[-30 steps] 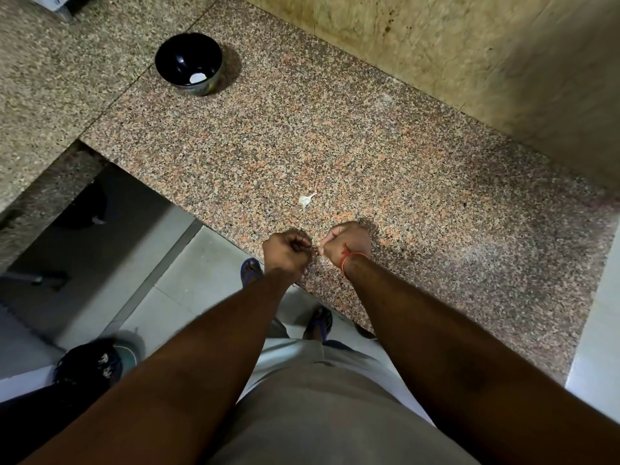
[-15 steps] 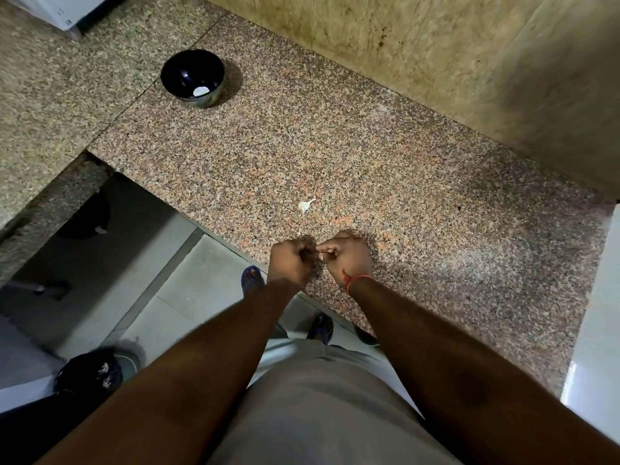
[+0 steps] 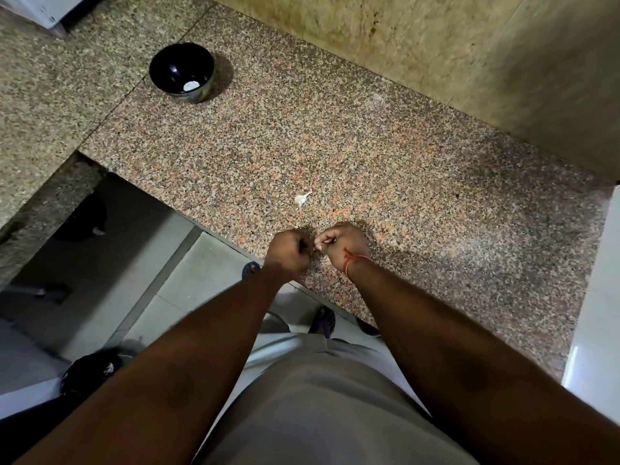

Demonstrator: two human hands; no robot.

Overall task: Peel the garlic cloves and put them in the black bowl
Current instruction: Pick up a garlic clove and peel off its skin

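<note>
My left hand [image 3: 290, 251] and my right hand [image 3: 342, 245] are curled close together above the counter's near edge. Between their fingertips they pinch a small garlic clove [image 3: 316, 249], mostly hidden by the fingers. A red thread circles my right wrist. A loose garlic clove [image 3: 302, 198] lies on the granite just beyond the hands. The black bowl [image 3: 181, 72] stands far off at the back left with one white peeled clove [image 3: 191, 85] inside.
The speckled granite counter [image 3: 402, 182] meets a beige wall [image 3: 436, 45] at the back. It drops to a tiled floor [image 3: 188, 280] on the near left, where my feet show. A white surface [image 3: 600, 297] borders the right side.
The hands, touching half a second ago, have drawn slightly apart while still pinching the clove. The camera has shifted a little; the bowl and the loose clove stay put.
</note>
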